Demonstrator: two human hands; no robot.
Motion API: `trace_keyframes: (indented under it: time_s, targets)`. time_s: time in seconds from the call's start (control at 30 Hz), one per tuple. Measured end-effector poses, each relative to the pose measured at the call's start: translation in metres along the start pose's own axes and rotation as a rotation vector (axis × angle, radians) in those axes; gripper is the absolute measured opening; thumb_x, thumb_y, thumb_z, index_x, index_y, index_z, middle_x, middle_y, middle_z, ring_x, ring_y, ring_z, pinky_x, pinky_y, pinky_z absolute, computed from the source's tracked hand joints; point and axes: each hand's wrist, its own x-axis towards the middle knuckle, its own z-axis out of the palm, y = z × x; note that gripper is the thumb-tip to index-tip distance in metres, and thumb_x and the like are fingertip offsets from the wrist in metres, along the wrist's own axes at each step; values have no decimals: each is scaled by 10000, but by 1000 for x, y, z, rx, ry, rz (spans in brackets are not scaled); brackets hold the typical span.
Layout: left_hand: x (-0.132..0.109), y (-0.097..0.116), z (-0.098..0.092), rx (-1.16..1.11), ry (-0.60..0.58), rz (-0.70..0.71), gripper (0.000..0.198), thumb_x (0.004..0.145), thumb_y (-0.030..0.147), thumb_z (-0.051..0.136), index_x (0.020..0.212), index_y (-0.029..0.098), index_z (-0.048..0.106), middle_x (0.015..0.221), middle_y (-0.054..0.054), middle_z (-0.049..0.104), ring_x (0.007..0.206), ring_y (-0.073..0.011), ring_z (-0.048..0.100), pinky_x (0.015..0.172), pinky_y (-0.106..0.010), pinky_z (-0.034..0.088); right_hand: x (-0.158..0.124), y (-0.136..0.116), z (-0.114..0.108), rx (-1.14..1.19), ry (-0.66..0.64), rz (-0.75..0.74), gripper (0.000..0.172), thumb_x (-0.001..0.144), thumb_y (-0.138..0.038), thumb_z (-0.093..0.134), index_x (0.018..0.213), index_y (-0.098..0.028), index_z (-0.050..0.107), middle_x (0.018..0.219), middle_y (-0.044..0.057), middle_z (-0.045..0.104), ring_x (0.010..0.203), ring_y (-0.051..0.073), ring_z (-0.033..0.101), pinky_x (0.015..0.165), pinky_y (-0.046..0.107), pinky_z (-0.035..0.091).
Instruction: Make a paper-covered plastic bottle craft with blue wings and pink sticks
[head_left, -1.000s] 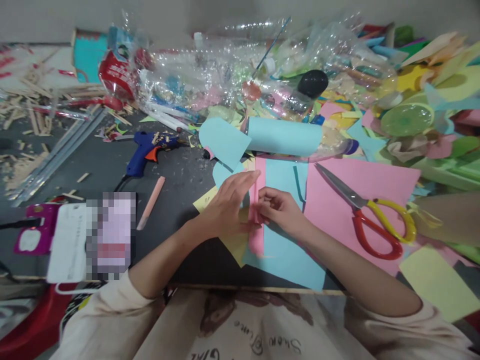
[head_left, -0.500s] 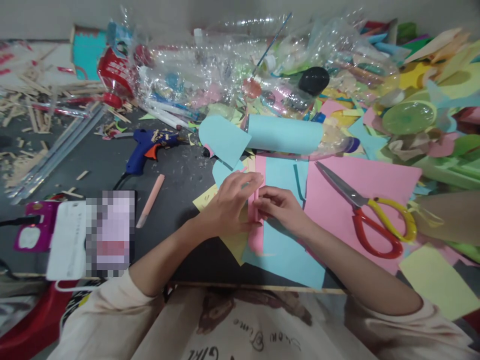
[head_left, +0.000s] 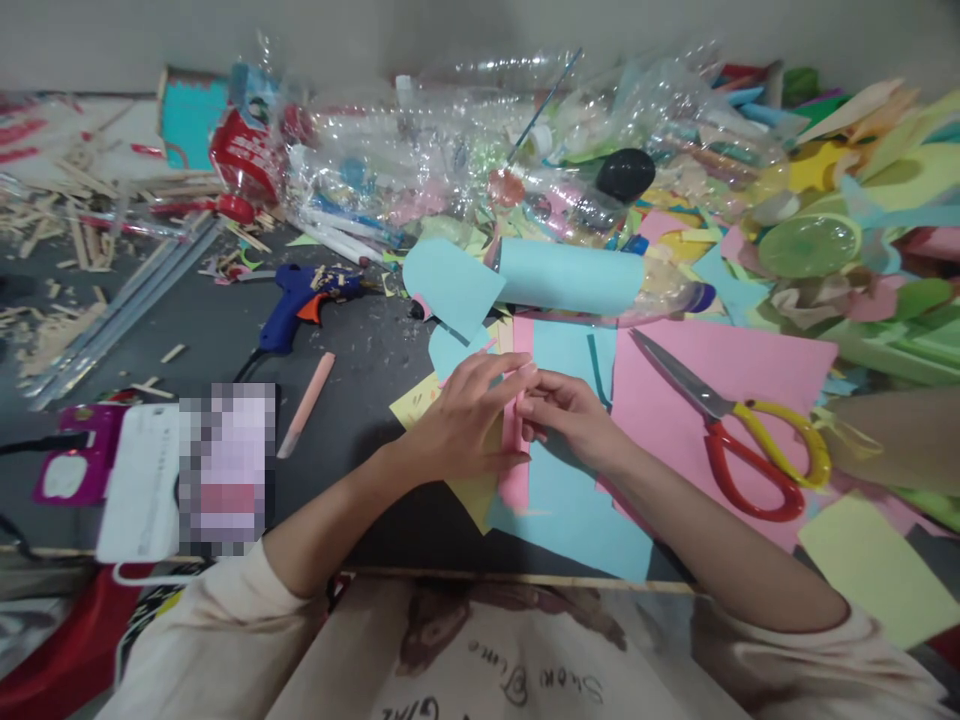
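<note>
A folded pink paper strip (head_left: 514, 487) lies over a light blue sheet (head_left: 581, 515). My left hand (head_left: 469, 412) arches over the strip from the left, its fingers stretched out and the thumb apart. From the right, my right hand (head_left: 566, 412) pinches the strip's edge between thumb and fingertips, close to the left fingertips. Part of the strip is hidden under both hands. Right of them, scissors (head_left: 720, 405) with a red and a yellow handle rest on a pink sheet (head_left: 787, 350). A light blue paper heart shape (head_left: 454, 285) lies beyond my left hand.
A bottle wrapped in light blue paper (head_left: 574, 275) lies behind my hands. On the left are a blue glue gun (head_left: 289, 305), a peach-coloured stick-like tool (head_left: 307, 405) and a blurred phone (head_left: 229, 460). Plastic bottles and paper scraps pile up at the back.
The view has shifted slightly. Both hands stay at the pink strip, and my left fingertips have come closer to my right fingertips.
</note>
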Motion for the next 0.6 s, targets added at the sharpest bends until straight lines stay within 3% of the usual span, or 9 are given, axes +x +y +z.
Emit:
trace_keyframes:
  time_s: [0.47,0.6]
  targets:
    - [3,-2,-1,-61,-46,23,828,893,516,542,1520,317,39,1455,-171,445,1365,-288,424,1084,-533,364,2,-2,-3,67,-16,23,293,666,-394,816,755,-171,648,508,-63,591,400,66,510,392,208,334]
    - [1,0,-4,-21,10,9,882,865,619,507,1499,355,-45,1496,-166,372,1392,-310,394,1070,-577,373,3,-3,-3,70,30,20,318,637,-410,835,694,-175,628,467,-65,572,390,73,511,380,210,323]
